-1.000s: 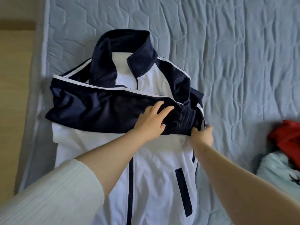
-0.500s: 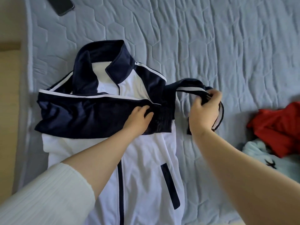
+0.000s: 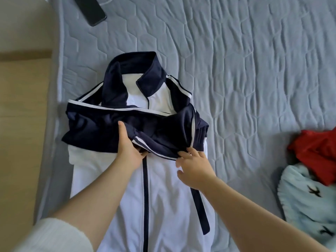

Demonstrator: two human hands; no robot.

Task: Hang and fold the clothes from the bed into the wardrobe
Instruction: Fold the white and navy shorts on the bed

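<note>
- The bed point(image 3: 254, 70), under a grey-blue quilted cover, fills most of the view. We see no wardrobe, so as far as we can tell nothing here has been put away yet.
- The jacket point(image 3: 163, 206), white with navy trim, lies flat on its back along the bed's left edge, with its collar toward the far side and its hem toward us.
- Both sleeves are folded across the chest. The lower sleeve point(image 3: 91, 128) lies flat, and the upper sleeve point(image 3: 163, 140) is bunched on top of it. We judge the fold about half done, since the body still has to be doubled over.
- A pale blue garment point(image 3: 309, 206) with small black motifs lies crumpled at the right edge, unfolded.
- A red garment point(image 3: 318, 151) is heaped just beyond it, touching it, and is also still waiting.
- Our left hand point(image 3: 129, 151) grips the end of the upper sleeve, thumb on top and fingers curled beneath.
- Our right hand point(image 3: 194, 166) is spread and relaxed. Its fingertips touch that sleeve's lower edge and it holds nothing.
- A dark phone point(image 3: 91, 10) rests near the far left corner, well apart from the clothes.
</note>
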